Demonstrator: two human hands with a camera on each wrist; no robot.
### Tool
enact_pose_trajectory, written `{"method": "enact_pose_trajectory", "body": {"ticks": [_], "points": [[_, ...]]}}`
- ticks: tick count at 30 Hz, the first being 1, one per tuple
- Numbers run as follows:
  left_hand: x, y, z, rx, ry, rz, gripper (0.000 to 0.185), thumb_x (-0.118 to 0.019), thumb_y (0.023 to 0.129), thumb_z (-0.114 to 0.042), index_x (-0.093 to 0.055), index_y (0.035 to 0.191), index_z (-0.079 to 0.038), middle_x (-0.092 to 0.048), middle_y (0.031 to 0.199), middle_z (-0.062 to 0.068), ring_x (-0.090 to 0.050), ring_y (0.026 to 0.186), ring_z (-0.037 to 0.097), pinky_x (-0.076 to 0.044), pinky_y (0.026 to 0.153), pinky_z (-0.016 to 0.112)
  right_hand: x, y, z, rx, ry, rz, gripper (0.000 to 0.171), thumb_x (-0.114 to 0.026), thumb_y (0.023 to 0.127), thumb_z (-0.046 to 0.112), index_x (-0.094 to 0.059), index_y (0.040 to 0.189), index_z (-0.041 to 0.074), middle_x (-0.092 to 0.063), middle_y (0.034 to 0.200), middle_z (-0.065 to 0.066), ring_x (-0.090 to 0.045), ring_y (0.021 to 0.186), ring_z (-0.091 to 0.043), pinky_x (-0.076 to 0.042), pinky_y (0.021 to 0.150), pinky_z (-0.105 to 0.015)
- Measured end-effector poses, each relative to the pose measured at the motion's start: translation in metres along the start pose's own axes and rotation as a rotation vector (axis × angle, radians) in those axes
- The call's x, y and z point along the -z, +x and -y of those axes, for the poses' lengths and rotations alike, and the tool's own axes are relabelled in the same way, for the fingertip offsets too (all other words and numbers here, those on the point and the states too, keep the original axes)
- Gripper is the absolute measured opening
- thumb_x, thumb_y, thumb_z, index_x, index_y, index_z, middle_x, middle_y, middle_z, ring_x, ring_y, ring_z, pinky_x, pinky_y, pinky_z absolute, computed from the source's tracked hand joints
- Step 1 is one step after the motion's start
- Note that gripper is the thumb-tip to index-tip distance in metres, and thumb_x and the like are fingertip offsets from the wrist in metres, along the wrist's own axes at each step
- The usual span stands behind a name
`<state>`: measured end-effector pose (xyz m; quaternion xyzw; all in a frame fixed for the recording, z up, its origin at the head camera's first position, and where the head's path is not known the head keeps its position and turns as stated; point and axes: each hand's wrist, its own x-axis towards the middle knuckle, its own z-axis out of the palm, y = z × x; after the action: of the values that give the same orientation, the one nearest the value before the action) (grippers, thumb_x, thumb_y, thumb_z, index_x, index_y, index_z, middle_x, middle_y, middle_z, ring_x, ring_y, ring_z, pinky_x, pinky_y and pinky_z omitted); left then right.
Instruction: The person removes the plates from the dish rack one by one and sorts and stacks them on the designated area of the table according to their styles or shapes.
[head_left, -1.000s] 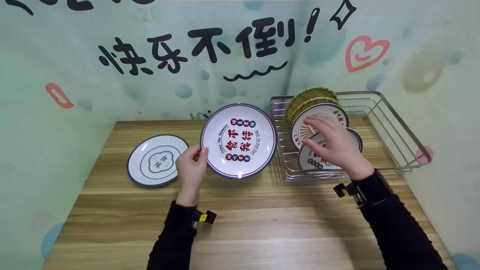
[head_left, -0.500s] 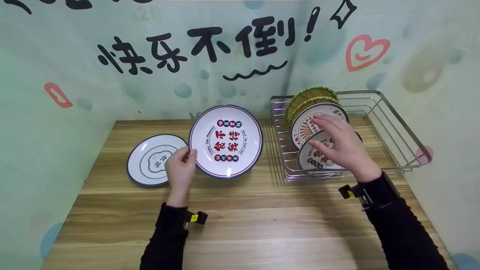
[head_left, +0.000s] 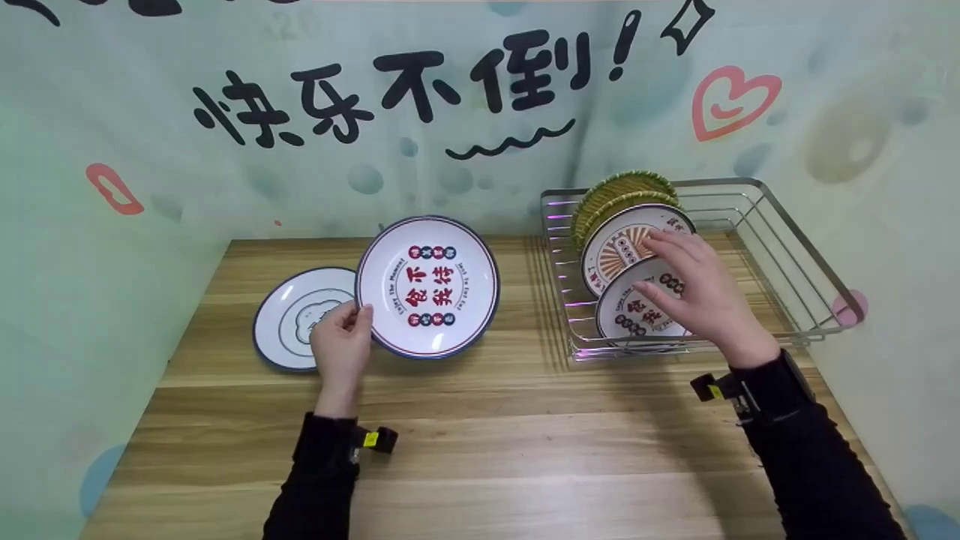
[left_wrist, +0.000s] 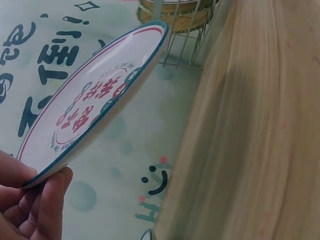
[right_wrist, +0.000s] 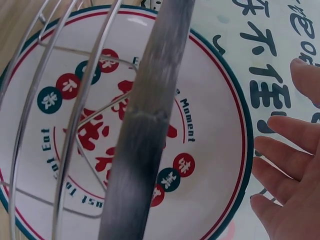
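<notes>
Here we look down on a wooden bench [head_left: 480,442] set against a pale wall printed with black characters. At far left a small white plate [head_left: 289,319] with a dark rim lies flat on the bench. Just to its right, our left hand [head_left: 341,345] pinches the lower left rim of a larger white plate [head_left: 427,285] printed with red characters and a ring of red and dark dots; this plate is held tilted up off the bench, its left edge overlapping the small plate in the head view. In the left wrist view the thumb and fingers [left_wrist: 50,200] clasp that rim from both sides. Farther right a wire dish rack [head_left: 795,262] sits on the bench. Plates stand on edge in it: two green-rimmed ones [head_left: 622,187] at the back, a fan-patterned plate [head_left: 622,244] next, and a front plate [head_left: 637,307] with red characters. Our right hand [head_left: 701,289] lies over the right side of the front plate, fingers relaxed and spread, grasping nothing that we can make out.
</notes>
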<state>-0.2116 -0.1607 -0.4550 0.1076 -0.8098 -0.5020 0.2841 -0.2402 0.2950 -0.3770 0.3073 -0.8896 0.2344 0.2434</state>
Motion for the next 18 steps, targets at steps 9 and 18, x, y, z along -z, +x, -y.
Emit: {"method": "enact_pose_trajectory", "body": {"ticks": [9, 18], "points": [[0.013, 0.003, 0.015, 0.127, -0.005, -0.003, 0.014, -0.067, 0.092, -0.007, -0.074, 0.094, 0.005, -0.067, 0.077, 0.013, -0.054, 0.063, 0.014, -0.042, 0.052, 0.017, 0.006, -0.010, -0.007, -0.051, -0.001, -0.011, 0.059, -0.079, 0.083, 0.013, -0.055, 0.133, -0.007, -0.050, 0.140, -0.026, -0.043, 0.130, -0.044, -0.020, 0.118, -0.050], [0.027, 0.005, 0.024, 0.226, -0.037, -0.006, 0.018, -0.064, 0.095, -0.009, -0.072, 0.099, 0.005, -0.065, 0.081, 0.015, -0.058, 0.057, 0.016, -0.049, 0.049, 0.019, 0.011, -0.017, -0.014, -0.074, 0.015, -0.029, 0.057, -0.078, 0.083, 0.012, -0.057, 0.132, -0.006, -0.050, 0.139, -0.027, -0.043, 0.130, -0.044, -0.025, 0.115, -0.053]]}}
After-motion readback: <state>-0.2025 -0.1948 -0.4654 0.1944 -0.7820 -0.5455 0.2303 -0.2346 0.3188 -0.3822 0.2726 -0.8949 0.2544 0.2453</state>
